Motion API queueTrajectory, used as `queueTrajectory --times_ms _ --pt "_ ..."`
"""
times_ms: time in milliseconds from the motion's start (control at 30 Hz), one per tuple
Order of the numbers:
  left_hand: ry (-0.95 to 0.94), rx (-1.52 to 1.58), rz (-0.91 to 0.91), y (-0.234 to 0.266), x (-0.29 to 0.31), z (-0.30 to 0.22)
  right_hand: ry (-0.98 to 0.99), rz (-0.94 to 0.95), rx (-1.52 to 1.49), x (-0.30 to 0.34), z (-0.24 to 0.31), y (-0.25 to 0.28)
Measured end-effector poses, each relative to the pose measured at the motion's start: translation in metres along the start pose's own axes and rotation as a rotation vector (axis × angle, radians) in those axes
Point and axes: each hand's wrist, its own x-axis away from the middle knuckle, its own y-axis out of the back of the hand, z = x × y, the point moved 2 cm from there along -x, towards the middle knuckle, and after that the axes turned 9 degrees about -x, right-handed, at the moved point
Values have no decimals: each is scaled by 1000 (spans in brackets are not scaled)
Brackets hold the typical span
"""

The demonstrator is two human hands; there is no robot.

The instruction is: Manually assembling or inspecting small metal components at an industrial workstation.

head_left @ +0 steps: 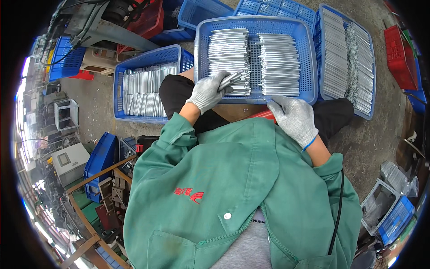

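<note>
Metal strips (233, 80) in left hand (207, 92).

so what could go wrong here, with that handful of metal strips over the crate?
1. The left hand grips a loose bundle of metal strips at one end only; some could slide out and scatter the neat stacks below.
2. The blue crate seems to rest on the person's lap; with the right hand only at its near rim, it might tip.
3. Thin strip edges could probably cut through the knit gloves.
</note>
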Motion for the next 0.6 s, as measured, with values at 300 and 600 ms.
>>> queueTrajectory --times_ms 300,600 --pt "-122 493 -39 -4 24 -2 157 -49 0 4 15 5" --pt "-178 458 34 11 30 -15 274 -70 36 7 14 4"
